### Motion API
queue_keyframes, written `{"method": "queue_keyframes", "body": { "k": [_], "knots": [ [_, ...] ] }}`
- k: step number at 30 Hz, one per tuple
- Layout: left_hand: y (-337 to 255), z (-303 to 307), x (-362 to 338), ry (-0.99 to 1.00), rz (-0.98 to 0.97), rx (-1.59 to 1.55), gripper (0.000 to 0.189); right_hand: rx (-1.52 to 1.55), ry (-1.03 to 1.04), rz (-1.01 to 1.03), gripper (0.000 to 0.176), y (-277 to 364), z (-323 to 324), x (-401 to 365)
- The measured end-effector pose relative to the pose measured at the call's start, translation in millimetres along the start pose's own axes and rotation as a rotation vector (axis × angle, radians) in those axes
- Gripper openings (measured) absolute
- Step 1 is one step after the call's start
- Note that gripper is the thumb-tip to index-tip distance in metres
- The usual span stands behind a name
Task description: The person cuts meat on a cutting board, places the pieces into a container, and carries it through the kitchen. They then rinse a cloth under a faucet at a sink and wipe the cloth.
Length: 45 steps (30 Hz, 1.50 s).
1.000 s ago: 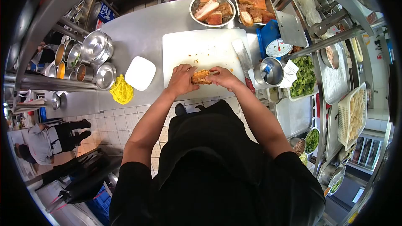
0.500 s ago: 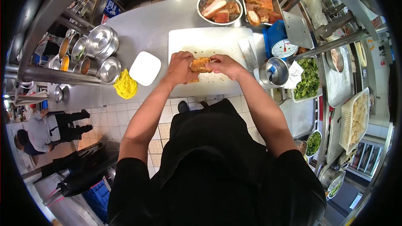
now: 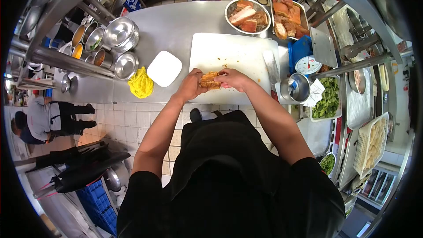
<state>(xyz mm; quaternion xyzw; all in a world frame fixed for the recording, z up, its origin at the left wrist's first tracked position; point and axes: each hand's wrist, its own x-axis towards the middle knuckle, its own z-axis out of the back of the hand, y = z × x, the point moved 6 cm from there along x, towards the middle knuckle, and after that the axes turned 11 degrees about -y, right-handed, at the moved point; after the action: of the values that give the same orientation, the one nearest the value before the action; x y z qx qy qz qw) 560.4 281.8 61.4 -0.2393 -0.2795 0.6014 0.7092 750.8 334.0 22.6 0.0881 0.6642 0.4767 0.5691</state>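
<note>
Golden-brown cooked pork pieces (image 3: 210, 80) are gathered together near the front edge of a white cutting board (image 3: 229, 46). My left hand (image 3: 192, 84) is closed against their left side. From the right, my right hand (image 3: 232, 79) grips the same pieces with thumb and fingers. Part of the meat is hidden behind my fingers. A cleaver (image 3: 271, 66) lies on the board's right side, beyond my right hand. Small brown crumbs are scattered on the board.
Left of the board are a white square plate (image 3: 164, 68), a yellow cloth (image 3: 141, 83) and steel bowls (image 3: 126, 65). Behind it stand a bowl of pork (image 3: 248, 17) and a tray of pork (image 3: 288, 15). A scale (image 3: 308, 65), steel pot (image 3: 295, 87) and greens (image 3: 326, 99) sit right. Another person (image 3: 48, 119) stands far left.
My hands and the pork pieces have come nearer the board's front edge, and the pieces are now held more tightly together. The view has shifted, so the surroundings appear further right and lower.
</note>
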Motion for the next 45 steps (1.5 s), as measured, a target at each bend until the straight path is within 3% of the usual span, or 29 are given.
{"method": "queue_keyframes", "body": {
  "k": [3,5,6,7,9,10,14,16,19,20,21,22,26,29,31,34,37,41,43,45],
  "knots": [
    [-6.6,16.0,-3.6,0.011,-0.036,0.011,0.078,0.004,-0.004,-0.029,0.065,-0.9,-0.6,-1.0],
    [13.1,27.0,-1.9,0.102,0.421,-0.294,0.093,0.0,-0.002,-0.047,0.065,1.2,-1.1,-2.2],
    [28.8,22.5,-1.1,0.157,0.533,-0.492,0.096,-0.016,-0.006,-0.064,0.064,0.4,-1.3,-3.0],
    [39.7,18.0,2.4,0.156,0.531,-0.494,0.096,-0.033,-0.011,-0.08,0.063,0.0,-0.8,-3.8],
    [42.6,7.2,-0.1,0.358,0.616,-0.478,0.095,-0.02,0.009,-0.092,0.063,1.3,-0.5,-4.3],
    [37.6,2.7,-3.5,0.384,0.603,-0.59,0.077,-0.003,0.029,-0.103,0.064,2.6,-1.0,-4.7],
    [35.5,-7.0,-10.6,0.361,0.697,-0.815,0.073,0.022,0.101,-0.121,0.067,2.8,-2.2,-3.3],
    [35.1,-3.9,-19.0,0.332,0.694,-0.833,0.071,0.112,0.153,-0.063,0.068,-6.6,-6.2,7.6],
    [44.0,19.5,-28.7,0.239,0.702,-0.879,0.068,0.007,0.171,0.074,0.067,31.2,-24.7,-7.6],
    [43.3,44.6,-28.7,0.168,0.6,-0.743,0.068,0.003,0.175,0.075,0.067,46.6,-34.2,-11.0],
    [43.6,68.7,-28.8,0.101,0.498,-0.605,0.067,-0.061,0.179,0.209,0.069,69.8,-47.2,-14.0],
    [51.8,85.1,-29.7,0.087,0.518,-0.607,0.069,-0.125,0.183,0.342,0.071,88.7,-61.9,-12.9],
    [96.2,140.2,-28.9,-0.065,0.56,-0.683,0.078,-0.118,0.249,0.489,0.079,113.8,-128.1,42.7],
    [138.0,149.9,-23.0,-0.151,0.425,-0.587,0.08,-0.131,0.182,0.664,0.085,127.0,-158.9,70.3],
    [158.4,137.0,-22.8,-0.178,0.402,-0.564,0.084,-0.464,0.013,0.753,0.085,135.2,-172.0,69.4],
    [174.5,117.0,-30.5,-0.268,0.229,-0.192,0.089,-0.607,-0.112,0.809,0.086,126.1,-187.4,72.3],
    [147.8,125.1,-37.9,-0.293,0.229,-0.015,0.088,-0.677,-0.169,0.821,0.088,119.1,-195.7,66.4],
    [140.2,128.8,-39.7,-0.267,0.282,-0.057,0.09,-0.691,-0.207,0.735,0.088,125.1,-197.5,54.2],
    [133.2,135.7,-41.9,-0.318,0.214,-0.059,0.088,-0.667,-0.208,0.672,0.087,129.6,-188.2,38.2],
    [126.3,142.5,-50.4,-0.365,0.151,-0.064,0.086,-0.564,-0.358,0.902,0.086,134.6,-155.5,0.7]
  ]
}}
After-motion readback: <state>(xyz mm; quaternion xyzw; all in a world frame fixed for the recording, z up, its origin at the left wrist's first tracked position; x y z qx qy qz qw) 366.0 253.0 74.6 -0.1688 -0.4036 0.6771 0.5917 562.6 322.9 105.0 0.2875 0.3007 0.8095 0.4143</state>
